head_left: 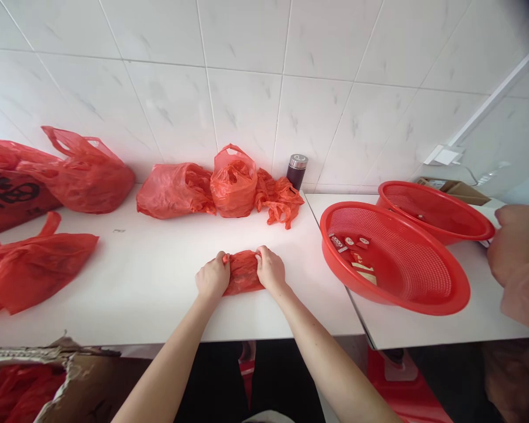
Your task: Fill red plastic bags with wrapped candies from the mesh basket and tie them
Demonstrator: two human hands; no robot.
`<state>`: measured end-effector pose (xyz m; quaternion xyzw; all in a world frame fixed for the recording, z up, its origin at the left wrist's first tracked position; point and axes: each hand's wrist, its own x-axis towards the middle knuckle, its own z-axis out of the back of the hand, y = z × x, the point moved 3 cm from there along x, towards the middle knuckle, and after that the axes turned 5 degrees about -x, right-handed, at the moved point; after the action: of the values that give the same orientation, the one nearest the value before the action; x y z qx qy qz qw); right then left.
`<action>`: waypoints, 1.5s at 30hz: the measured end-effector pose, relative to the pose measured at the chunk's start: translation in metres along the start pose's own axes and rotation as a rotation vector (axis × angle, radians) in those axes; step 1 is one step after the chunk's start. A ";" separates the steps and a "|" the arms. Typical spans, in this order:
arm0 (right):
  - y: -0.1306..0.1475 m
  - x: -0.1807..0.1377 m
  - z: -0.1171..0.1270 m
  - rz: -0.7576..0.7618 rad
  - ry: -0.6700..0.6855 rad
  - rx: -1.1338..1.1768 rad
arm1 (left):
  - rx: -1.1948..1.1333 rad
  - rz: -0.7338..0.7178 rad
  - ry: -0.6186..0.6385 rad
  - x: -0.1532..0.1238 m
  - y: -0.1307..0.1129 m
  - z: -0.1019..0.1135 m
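Note:
A small red plastic bag (244, 274) lies on the white table in front of me, stretched between both hands. My left hand (214, 275) grips its left end, with a bit of red plastic poking out by the thumb. At the opposite upper corner, my right hand (271, 268) pinches the plastic. The bag looks folded or wrapped flat; what is inside, if anything, cannot be made out. Beyond it stand a tied-up red bag with handles (233, 182), a bulging red bag (171, 189) and a crumpled red bag (280, 195).
A red colander basket (418, 276) with several small packets sits to the right, before a second red basket (441, 205). A dark flask (296, 170) stands by the wall. Red bags (88, 176) fill the left; a cardboard box (77, 376) is below. Another person's arm (518, 252) shows at right.

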<state>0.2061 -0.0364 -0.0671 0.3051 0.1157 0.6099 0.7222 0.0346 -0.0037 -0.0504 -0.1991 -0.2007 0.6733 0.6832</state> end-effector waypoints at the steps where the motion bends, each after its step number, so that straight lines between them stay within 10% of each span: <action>1: -0.001 -0.001 0.003 -0.007 -0.005 0.043 | -0.055 0.002 -0.006 -0.001 0.001 0.003; 12: 0.006 -0.001 0.053 -0.040 -0.148 0.486 | -0.635 -0.162 -0.070 -0.070 0.004 0.056; 19: -0.016 0.032 0.055 -0.137 -0.204 0.565 | -0.748 -0.097 0.032 -0.104 0.019 0.051; 26: -0.004 0.027 0.056 -0.126 -0.143 0.711 | -0.639 -0.316 -0.123 -0.066 0.010 0.051; 34: 0.016 0.003 0.055 -0.094 0.064 0.802 | -0.619 -0.287 0.176 -0.025 -0.038 0.023; 45: 0.003 0.004 0.025 -0.180 0.223 1.024 | -0.942 -0.120 0.553 0.004 -0.034 0.073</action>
<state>0.2183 -0.0405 -0.0446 0.5408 0.5003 0.4397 0.5136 0.0234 -0.0002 0.0297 -0.6411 -0.3043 0.3930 0.5848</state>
